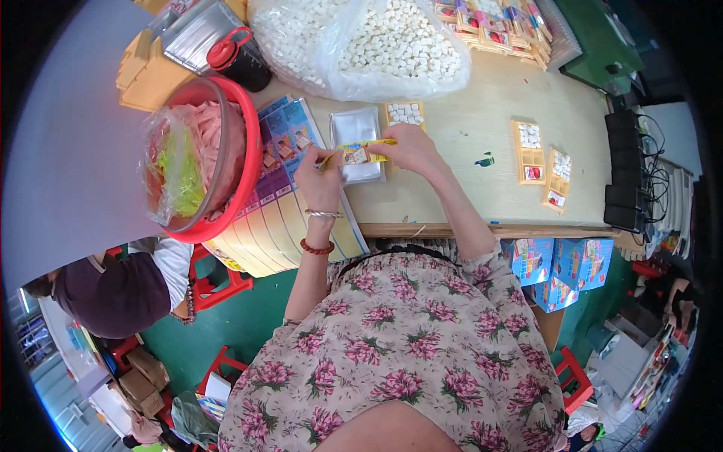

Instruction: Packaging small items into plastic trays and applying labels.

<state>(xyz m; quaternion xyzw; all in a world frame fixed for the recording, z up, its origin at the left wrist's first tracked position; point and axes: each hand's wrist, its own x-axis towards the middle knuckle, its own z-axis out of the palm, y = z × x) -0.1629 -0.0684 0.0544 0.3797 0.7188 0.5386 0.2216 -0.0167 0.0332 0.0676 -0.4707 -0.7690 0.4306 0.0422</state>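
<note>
My left hand [319,184] and my right hand [410,149] are both closed, each pinching one end of a small yellow printed strip [355,155]. The strip is stretched between them, above a stack of clear plastic sleeves [354,124]. Just beyond my right hand lies a small wooden tray with white pieces [405,113], partly hidden by that hand. To the left of my left hand is a blue and purple printed sheet [290,147], whose pale yellow lower part hangs over the table edge.
A red basin [252,143] with plastic-bagged pink and green material stands at left, near a dark bottle [245,68]. Large bags of white pieces [399,56] lie at the back. Two filled trays [531,163] rest at right. Blue boxes [584,262] sit below the table edge.
</note>
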